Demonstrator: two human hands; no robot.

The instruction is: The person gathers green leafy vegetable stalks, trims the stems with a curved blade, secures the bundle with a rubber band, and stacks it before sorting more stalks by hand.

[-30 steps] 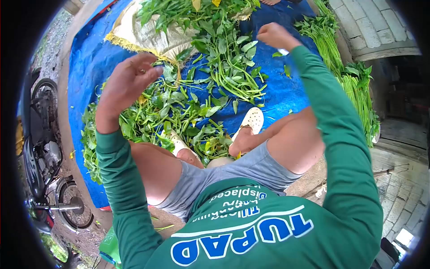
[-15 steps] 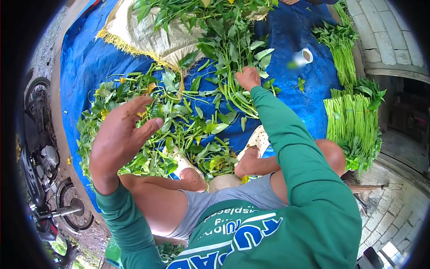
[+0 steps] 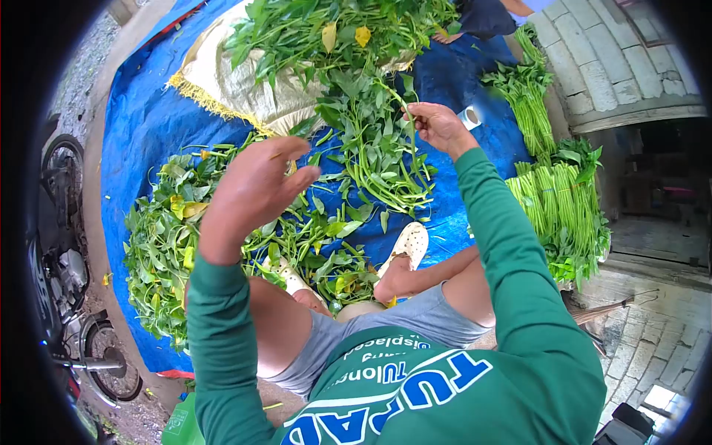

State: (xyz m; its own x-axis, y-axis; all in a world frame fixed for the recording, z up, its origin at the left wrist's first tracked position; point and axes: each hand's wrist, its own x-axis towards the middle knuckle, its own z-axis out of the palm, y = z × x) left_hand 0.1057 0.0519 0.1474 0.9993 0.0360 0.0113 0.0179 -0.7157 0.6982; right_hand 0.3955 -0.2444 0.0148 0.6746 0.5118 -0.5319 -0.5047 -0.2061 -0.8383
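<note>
The right hand (image 3: 440, 128) pinches a slender, smooth green leafy stem (image 3: 412, 135) between thumb and fingertips, above a crinkled blue plastic tarp (image 3: 137, 159). The left hand (image 3: 256, 185) is loosely curved, its thumb apart from the fingers, over loose, broad-leaved green trimmings (image 3: 167, 259). Beyond, a tangled heap of long-stemmed greens (image 3: 297, 37) covers part of a coarse white woven sack (image 3: 215, 70) with a frayed yellow edge. Tight, straight-stalked green bundles (image 3: 556, 194) lie to the right.
</note>
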